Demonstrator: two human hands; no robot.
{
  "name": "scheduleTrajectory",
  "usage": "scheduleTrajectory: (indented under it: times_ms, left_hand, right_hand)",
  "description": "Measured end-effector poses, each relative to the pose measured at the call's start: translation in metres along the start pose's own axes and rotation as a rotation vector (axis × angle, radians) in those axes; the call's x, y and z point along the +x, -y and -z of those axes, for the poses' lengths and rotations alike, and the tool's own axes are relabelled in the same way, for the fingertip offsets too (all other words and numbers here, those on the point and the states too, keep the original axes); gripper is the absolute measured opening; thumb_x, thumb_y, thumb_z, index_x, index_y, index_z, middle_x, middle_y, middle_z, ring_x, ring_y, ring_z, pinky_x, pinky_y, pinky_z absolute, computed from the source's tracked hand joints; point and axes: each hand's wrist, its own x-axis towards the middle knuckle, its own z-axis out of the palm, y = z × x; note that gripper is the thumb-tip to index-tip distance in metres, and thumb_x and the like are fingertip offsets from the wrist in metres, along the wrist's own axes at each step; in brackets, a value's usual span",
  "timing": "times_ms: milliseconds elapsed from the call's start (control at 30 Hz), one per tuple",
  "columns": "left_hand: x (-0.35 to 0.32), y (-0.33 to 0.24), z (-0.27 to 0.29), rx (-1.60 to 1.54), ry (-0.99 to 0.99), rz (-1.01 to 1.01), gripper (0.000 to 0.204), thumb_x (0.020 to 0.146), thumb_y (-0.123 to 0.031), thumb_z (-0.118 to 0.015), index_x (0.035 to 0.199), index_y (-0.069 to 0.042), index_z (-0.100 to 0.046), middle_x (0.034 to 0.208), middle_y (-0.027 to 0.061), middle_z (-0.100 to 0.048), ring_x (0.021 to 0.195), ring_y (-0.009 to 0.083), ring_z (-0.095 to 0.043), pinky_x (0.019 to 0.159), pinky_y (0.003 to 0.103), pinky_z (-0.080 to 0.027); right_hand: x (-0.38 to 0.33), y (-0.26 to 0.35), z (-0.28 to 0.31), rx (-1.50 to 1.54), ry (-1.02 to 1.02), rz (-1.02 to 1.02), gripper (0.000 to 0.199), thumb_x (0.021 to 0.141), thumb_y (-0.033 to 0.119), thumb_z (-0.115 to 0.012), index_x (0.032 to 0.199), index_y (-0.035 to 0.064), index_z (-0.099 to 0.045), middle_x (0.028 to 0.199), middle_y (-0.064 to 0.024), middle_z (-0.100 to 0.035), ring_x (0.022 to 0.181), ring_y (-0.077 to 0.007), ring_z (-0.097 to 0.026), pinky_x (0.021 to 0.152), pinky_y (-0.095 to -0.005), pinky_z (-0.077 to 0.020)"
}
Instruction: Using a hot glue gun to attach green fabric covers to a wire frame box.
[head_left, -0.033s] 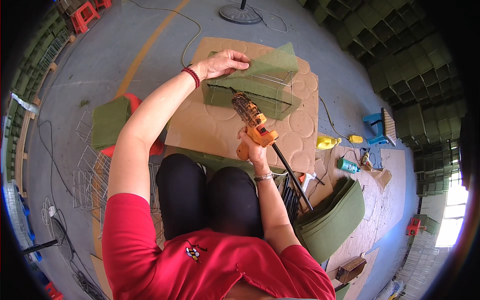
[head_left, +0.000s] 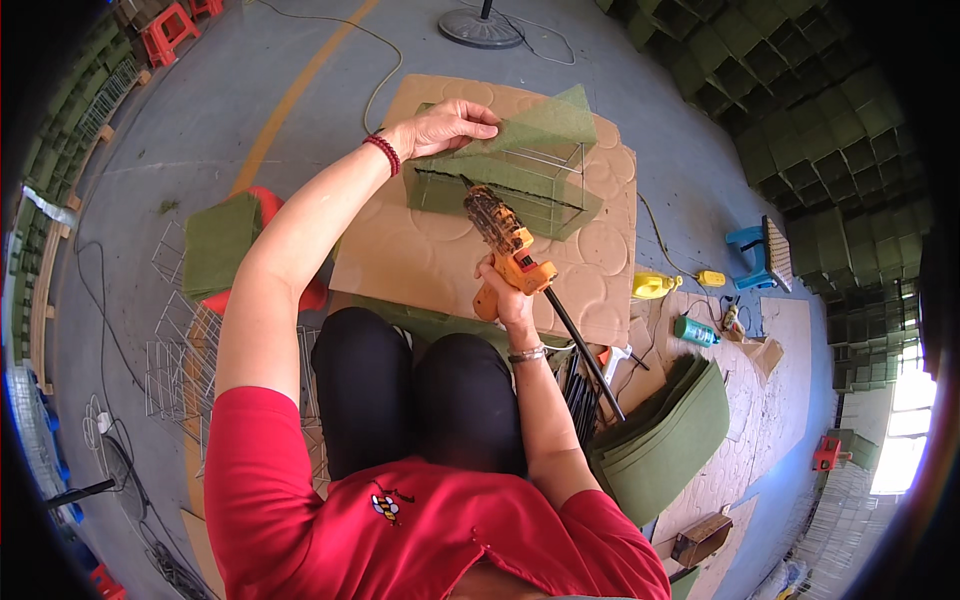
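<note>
In my right hand [head_left: 508, 290] is an orange glue gun [head_left: 520, 262], its nozzle end caked with dark residue and pointing up and left. A long black glue stick [head_left: 590, 358] sticks out of its back end. My left hand [head_left: 452, 127] pinches the edge of a thin green fabric sheet [head_left: 550, 122], lifting it up. Under the sheet stands a wire frame [head_left: 560, 165] with green fabric on its near side [head_left: 500, 195]. A dark line of glue runs along that fabric, and the gun's tip is close to its left part.
Cardboard [head_left: 400, 255] lies beneath the frame. To the right are stacked green fabric sheets [head_left: 665, 435], black glue sticks [head_left: 578, 400], a green bottle [head_left: 697, 331] and a yellow bottle [head_left: 655, 286]. Wire frames [head_left: 180, 375] and a red stool with green sheets [head_left: 222, 250] stand left.
</note>
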Motion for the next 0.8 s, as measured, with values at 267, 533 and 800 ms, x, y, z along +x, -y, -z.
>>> scheduleTrajectory:
  times_ms: [267, 533, 800]
  left_hand:
    - [0.003, 0.001, 0.004, 0.005, 0.01, -0.009, 0.022, 0.087, -0.016, -0.072, 0.107, -0.007, -0.068, 0.09, -0.0055, -0.065, 0.078, 0.0024, -0.055, 0.064, 0.018, -0.041]
    - [0.002, 0.002, 0.007, -0.011, 0.018, 0.019, 0.019, 0.087, -0.01, -0.07, 0.106, -0.006, -0.067, 0.099, -0.0007, -0.067, 0.093, 0.0084, -0.061, 0.087, 0.023, -0.048]
    - [0.003, 0.003, 0.006, -0.016, 0.015, 0.023, 0.019, 0.088, -0.01, -0.07, 0.106, -0.006, -0.067, 0.099, -0.0007, -0.067, 0.092, 0.0085, -0.061, 0.086, 0.023, -0.048]
  right_hand:
    - [-0.005, 0.003, 0.004, 0.005, -0.017, 0.003, 0.005, 0.086, 0.004, -0.063, 0.089, 0.0037, -0.059, 0.083, -0.0003, -0.059, 0.078, -0.0099, -0.056, 0.07, -0.0258, -0.0445]
    - [-0.009, 0.0, 0.009, 0.04, -0.05, 0.003, 0.008, 0.087, 0.003, -0.063, 0.092, 0.0029, -0.058, 0.083, -0.0016, -0.06, 0.079, -0.0113, -0.058, 0.072, -0.0264, -0.046]
    - [-0.014, 0.004, 0.016, 0.055, -0.1, 0.01, 0.008, 0.086, 0.002, -0.063, 0.092, 0.0023, -0.058, 0.083, -0.0026, -0.059, 0.078, -0.0123, -0.058, 0.071, -0.0268, -0.0461]
